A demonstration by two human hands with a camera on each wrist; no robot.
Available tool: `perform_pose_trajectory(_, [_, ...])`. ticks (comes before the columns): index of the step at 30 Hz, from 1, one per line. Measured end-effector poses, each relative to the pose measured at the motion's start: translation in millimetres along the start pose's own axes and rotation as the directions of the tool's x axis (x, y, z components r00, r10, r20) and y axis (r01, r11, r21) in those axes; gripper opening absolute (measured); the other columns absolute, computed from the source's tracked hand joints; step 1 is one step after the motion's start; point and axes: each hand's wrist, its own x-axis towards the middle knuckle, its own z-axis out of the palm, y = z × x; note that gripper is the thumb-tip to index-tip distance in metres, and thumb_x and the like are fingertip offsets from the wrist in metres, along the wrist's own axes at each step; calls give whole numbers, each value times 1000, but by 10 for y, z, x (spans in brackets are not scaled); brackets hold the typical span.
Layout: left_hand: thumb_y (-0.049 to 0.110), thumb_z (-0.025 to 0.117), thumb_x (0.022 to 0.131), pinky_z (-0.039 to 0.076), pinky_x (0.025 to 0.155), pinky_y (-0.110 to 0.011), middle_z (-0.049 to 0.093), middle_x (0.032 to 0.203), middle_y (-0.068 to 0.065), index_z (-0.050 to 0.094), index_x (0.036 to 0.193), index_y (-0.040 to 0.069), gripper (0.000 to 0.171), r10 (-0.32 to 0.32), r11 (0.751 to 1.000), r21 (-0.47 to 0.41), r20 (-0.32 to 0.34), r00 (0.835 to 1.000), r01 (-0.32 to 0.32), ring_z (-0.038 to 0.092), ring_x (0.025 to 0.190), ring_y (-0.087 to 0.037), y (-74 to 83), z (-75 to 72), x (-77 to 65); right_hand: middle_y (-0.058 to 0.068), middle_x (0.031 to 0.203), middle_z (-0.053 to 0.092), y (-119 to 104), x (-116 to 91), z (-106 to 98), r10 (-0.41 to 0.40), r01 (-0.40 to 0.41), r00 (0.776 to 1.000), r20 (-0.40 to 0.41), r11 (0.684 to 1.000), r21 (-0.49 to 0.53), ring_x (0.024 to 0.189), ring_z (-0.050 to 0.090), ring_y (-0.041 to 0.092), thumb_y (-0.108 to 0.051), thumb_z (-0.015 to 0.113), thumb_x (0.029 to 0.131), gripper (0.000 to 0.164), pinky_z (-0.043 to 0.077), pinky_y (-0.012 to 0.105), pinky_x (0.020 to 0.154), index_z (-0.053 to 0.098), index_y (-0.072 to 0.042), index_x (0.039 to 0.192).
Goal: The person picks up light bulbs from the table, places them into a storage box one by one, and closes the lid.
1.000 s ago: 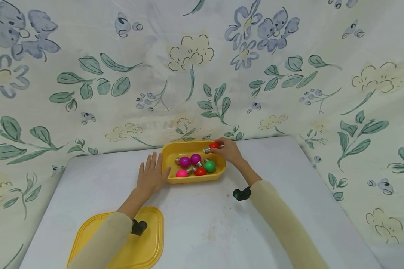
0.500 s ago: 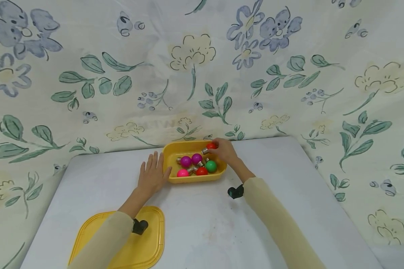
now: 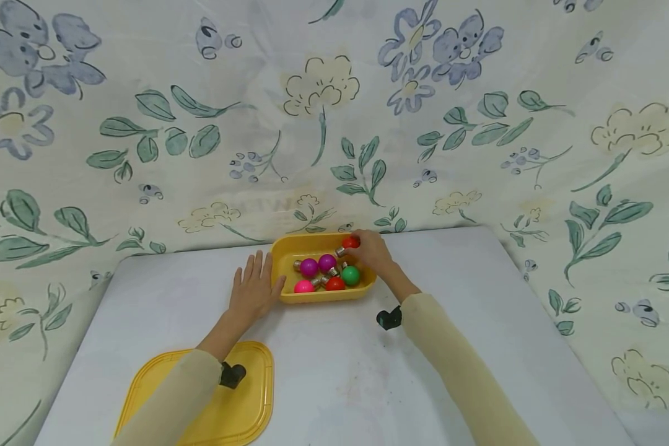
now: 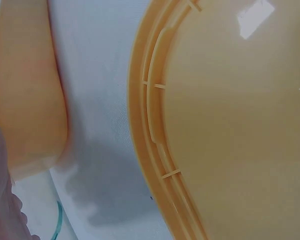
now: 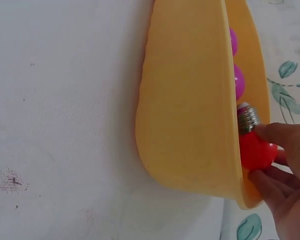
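Note:
My right hand (image 3: 370, 251) pinches a red light bulb (image 5: 256, 149) with a silver screw base, at the right end of a yellow plastic tub (image 3: 323, 298). In the right wrist view the bulb sits just inside the tub's rim, thumb near its metal base. Straight fingers show on my left hand (image 3: 252, 291), whose thumb side lies against the tub's left end. Inside the tub are two purple bulbs (image 3: 309, 267), a pink bulb (image 3: 304, 286), another red bulb (image 3: 335, 284) and a green bulb (image 3: 350, 275).
A yellow lid (image 3: 251, 396) lies on the white table (image 3: 357, 371) at the front left, partly under my left forearm. Behind the table hangs a floral cloth (image 3: 312, 148), close to the tub's far side. Dark straps (image 3: 389, 318) show at both wrists.
My right hand has moved slightly left and lower with the red bulb, further over the tub's right end. The left hand stays at the tub's left side.

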Motion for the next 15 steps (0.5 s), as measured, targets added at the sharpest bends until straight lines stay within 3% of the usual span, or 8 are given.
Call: perform_pose_trajectory(15, [42,36,106,6,116,-63,7,161,-30,12,157,-6,73,-4,1000,1,1,1000,4,4,148,-45,-13,-1,6,13,118,67,-12,22,49,8,-8,1000,-3,993,-119,100,62,26,-24,72,94,43,54,34,90,62,-2,130])
